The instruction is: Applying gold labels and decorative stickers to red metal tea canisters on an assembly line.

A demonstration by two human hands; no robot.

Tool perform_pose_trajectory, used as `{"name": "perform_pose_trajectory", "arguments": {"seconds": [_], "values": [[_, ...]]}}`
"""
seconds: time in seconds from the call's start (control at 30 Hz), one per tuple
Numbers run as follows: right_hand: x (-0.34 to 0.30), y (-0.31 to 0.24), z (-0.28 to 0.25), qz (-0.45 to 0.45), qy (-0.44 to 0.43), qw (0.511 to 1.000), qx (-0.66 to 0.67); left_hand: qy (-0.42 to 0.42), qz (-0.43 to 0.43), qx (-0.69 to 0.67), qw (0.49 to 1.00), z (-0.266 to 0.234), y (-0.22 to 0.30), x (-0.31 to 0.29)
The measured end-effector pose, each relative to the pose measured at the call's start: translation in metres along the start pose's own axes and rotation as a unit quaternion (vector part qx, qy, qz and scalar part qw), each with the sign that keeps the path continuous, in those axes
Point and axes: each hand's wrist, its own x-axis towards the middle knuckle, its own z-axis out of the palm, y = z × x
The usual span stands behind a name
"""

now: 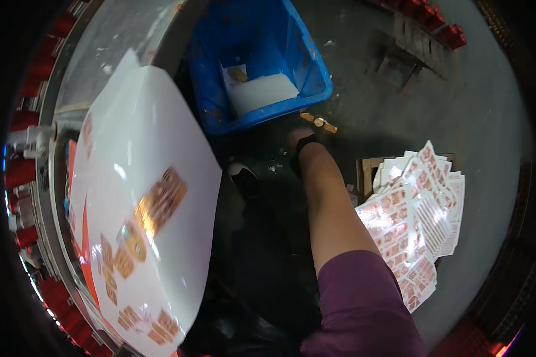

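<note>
My right arm, in a purple sleeve, reaches forward and down toward a blue bin (253, 122). A dark band circles its wrist. My right hand (302, 135) is small and blurred near the bin's near rim, so its fingers do not show clearly. Just beyond it is a gold-and-brown scrap (320, 122); whether it touches the hand I cannot tell. On the left, a large glossy white sheet (155, 125) with brown and gold printed pictures curves up over a work surface. My left hand is out of view.
White pieces (262, 94) lie inside the bin. At right, a pile of printed sticker sheets (393, 226) sits on a cardboard box (367, 172). A low wooden stool (417, 44) stands farther off, near red objects (438, 21). My shoe (242, 172) shows on the dark floor.
</note>
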Motion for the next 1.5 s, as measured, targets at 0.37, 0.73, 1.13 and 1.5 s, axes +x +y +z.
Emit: {"name": "perform_pose_trajectory", "arguments": {"seconds": [0.37, 0.73, 1.13, 1.5], "values": [[0.095, 0.056, 0.045, 0.076, 0.126, 0.985, 0.092, 0.094, -0.032, 0.029, 0.995, 0.022, 0.073, 0.000], [0.139, 0.119, 0.084, 0.014, 0.240, 0.968, 0.077, 0.111, -0.043, 0.068, 0.991, 0.042, 0.092, 0.019], [0.112, 0.106, 0.055, 0.074, 0.089, 0.968, 0.223, 0.139, -0.028, 0.094, 0.986, 0.043, 0.090, -0.001], [0.083, 0.125, 0.077, 0.274, 0.216, 0.901, 0.259, 0.142, -0.057, 0.123, 0.981, 0.030, 0.112, 0.006]]}}
